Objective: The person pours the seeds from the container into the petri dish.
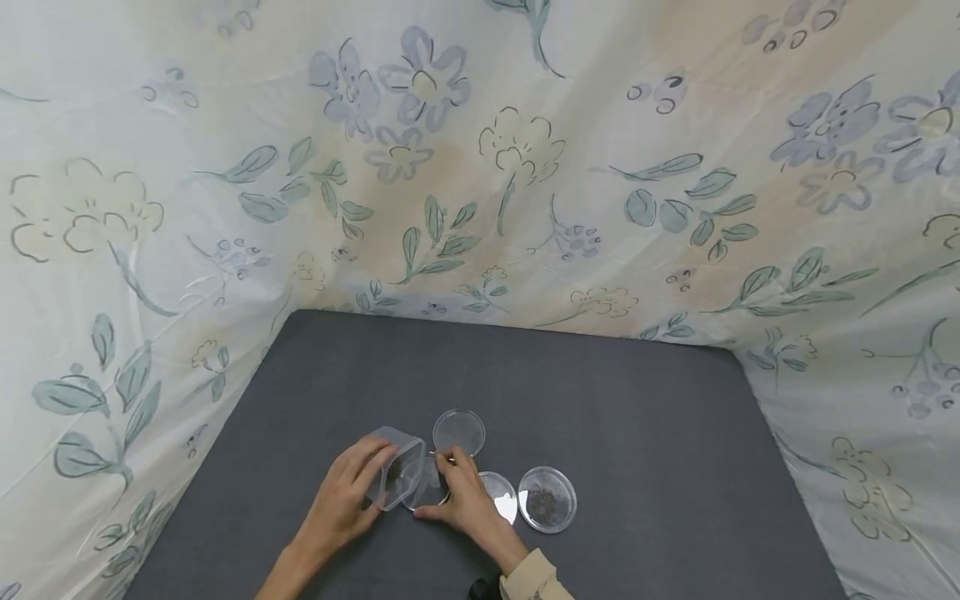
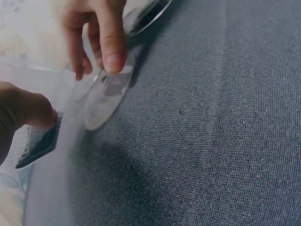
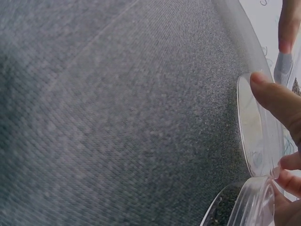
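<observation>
My left hand [image 1: 341, 487] grips a clear plastic tub [image 1: 408, 467], tipped on its side with its mouth toward the right hand. Dark material shows inside the tub in the head view. Beside the tub's mouth, my right hand [image 1: 472, 500] spans a clear petri dish [image 1: 431, 479], thumb on the near rim and fingers at the far side. From the right wrist, that shallow dish [image 3: 251, 127] shows with the thumb pressed on its edge. The left thumb [image 2: 33, 110] lies along the tub wall in the left wrist view.
A clear round dish [image 1: 459, 427] lies just beyond the right hand. Another dish [image 1: 502, 493] sits partly behind that hand, and right of it a dish [image 1: 547, 500] holds dark fine bits. A black object [image 1: 483, 589] is at the bottom edge. Floral cloth [image 1: 480, 183] surrounds the grey table [image 1: 637, 417].
</observation>
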The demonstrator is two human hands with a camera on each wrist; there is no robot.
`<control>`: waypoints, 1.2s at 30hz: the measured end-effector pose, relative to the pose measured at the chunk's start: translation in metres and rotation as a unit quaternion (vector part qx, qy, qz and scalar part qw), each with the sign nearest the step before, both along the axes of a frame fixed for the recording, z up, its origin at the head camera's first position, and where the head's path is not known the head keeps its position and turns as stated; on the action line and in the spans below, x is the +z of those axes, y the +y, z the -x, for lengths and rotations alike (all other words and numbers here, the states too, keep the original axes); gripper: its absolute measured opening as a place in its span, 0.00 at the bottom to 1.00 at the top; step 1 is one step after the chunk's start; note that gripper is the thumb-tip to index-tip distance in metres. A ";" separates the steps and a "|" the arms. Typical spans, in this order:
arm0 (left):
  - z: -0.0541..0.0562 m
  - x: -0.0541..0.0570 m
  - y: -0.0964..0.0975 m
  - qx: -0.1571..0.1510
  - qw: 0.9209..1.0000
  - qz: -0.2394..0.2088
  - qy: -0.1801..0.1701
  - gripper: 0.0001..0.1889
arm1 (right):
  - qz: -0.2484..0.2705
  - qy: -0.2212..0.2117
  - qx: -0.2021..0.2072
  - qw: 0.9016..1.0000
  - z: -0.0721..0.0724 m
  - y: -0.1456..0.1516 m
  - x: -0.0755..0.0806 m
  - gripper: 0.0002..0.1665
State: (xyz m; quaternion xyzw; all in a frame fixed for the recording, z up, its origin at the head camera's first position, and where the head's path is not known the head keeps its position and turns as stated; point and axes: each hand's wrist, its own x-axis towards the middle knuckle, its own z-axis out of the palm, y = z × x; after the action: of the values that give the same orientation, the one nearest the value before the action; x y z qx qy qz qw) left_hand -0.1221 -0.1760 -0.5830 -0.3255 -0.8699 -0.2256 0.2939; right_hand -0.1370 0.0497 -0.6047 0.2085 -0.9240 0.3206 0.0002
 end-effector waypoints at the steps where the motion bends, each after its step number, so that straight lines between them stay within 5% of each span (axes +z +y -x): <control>1: 0.000 0.000 0.001 -0.003 1.000 0.007 0.005 0.43 | 0.000 -0.002 0.000 1.000 0.000 0.000 0.000 0.57; 10: 0.003 0.004 0.008 -0.011 0.997 0.056 0.058 0.24 | 0.007 -0.005 -0.002 1.000 0.000 0.001 0.000 0.58; 20: 0.002 0.003 0.013 -0.018 0.994 0.064 0.088 0.25 | 0.009 0.001 0.004 1.000 -0.001 0.002 0.001 0.57; 36: 0.003 0.004 0.014 -0.016 0.993 0.077 0.090 0.25 | 0.010 0.001 0.003 1.000 -0.001 0.001 -0.001 0.57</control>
State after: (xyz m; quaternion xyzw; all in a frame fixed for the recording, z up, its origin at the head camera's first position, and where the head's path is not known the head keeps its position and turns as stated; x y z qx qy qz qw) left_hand -0.1253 -0.1623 -0.5785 -0.3800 -0.8493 -0.1328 0.3414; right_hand -0.1359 0.0511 -0.6061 0.2116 -0.9202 0.3292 0.0020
